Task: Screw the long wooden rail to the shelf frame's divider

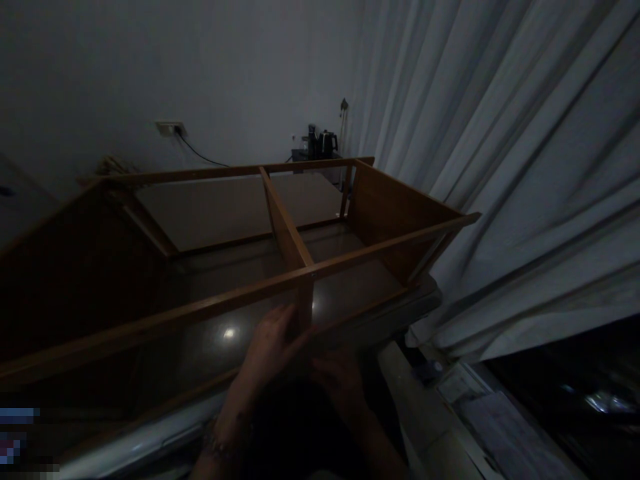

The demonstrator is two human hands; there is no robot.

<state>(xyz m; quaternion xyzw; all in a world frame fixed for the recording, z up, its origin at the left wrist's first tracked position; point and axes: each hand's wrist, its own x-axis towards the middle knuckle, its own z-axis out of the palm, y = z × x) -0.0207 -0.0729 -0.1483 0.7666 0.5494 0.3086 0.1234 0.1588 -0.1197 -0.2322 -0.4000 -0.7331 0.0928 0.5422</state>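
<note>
A brown wooden cabinet frame (pixel 390 207) lies on its back in a dim room, open side up, with a middle divider (pixel 283 220) running front to back. My left hand (pixel 270 347) reaches up to the lower end of the divider, where it meets the front rail (pixel 200 310); its fingers rest against the wood, partly curled. My right hand (pixel 337 377) sits just below and to the right, close to the same joint, with fingers bent. The light is too low to show whether either hand holds anything.
Pale curtains (pixel 500 167) hang at the right, close to the cabinet's end. A kettle (pixel 327 141) and small items stand on a far table by the wall. A wall socket with a cable (pixel 170 127) is at the back. Papers and flat boards (pixel 480 413) lie lower right.
</note>
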